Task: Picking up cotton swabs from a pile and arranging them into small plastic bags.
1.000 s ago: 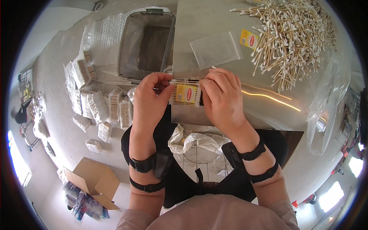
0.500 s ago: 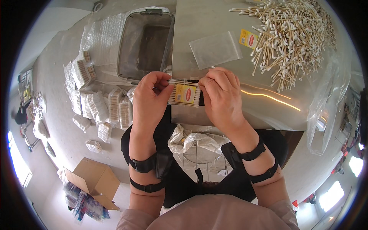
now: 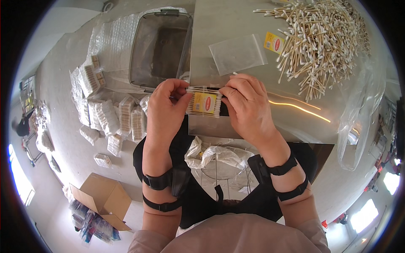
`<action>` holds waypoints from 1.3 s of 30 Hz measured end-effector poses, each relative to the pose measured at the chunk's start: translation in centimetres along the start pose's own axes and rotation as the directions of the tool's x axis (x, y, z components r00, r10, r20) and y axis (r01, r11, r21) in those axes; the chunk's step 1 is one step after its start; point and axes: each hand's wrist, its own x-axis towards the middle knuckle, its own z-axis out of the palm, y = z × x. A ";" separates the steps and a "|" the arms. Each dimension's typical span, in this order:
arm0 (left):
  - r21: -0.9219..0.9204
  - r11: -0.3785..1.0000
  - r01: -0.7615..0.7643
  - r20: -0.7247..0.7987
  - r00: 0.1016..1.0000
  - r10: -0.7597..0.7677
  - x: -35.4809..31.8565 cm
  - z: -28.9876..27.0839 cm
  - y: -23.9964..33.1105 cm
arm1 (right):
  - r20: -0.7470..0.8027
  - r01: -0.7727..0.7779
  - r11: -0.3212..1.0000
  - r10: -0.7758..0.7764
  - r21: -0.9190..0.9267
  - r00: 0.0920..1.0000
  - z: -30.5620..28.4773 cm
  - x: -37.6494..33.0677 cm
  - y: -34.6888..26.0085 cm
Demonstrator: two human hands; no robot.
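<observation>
Between my hands is a flat bundle of cotton swabs [image 3: 196, 107], with a yellow label [image 3: 205, 102] on its top face. It lies near the front left corner of the metal table [image 3: 295, 122]. My left hand [image 3: 168, 101] is closed, pinching the bundle's left end between thumb and fingers. My right hand [image 3: 247, 99] is closed too, its fingertips at the bundle's upper right corner. A white swab tip [image 3: 235, 73] pokes out above the right hand's knuckles; the rest of that swab is hidden. A dark patch on the table shows beside the bundle.
Beyond my hands lie a clear zip bag [image 3: 238, 55], another yellow label [image 3: 274, 42] and a big heap of loose swabs [image 3: 320, 42]. A grey plastic bin [image 3: 139, 50] stands at the table's left. Bagged swab packs [image 3: 125, 114] and an opened carton [image 3: 101, 192] are further left.
My right hand has shifted slightly to the right and its forearm has swung a little. The left hand keeps its hold, and the bundle has barely moved.
</observation>
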 end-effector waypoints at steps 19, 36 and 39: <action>-0.004 0.999 0.047 0.003 0.999 -0.047 -0.1 -0.1 0.1 | 0.012 -0.020 0.999 0.019 0.034 1.000 -0.3 0.0 -0.3; -0.011 0.996 0.091 0.020 0.996 -0.091 -0.3 -0.4 -0.2 | 0.030 -0.021 0.999 0.020 0.032 0.999 -0.3 -0.2 -0.2; -0.004 0.996 0.085 0.021 0.996 -0.084 -0.3 -0.3 -0.3 | 0.008 -0.004 1.000 0.004 0.016 1.000 -0.1 -0.3 -0.1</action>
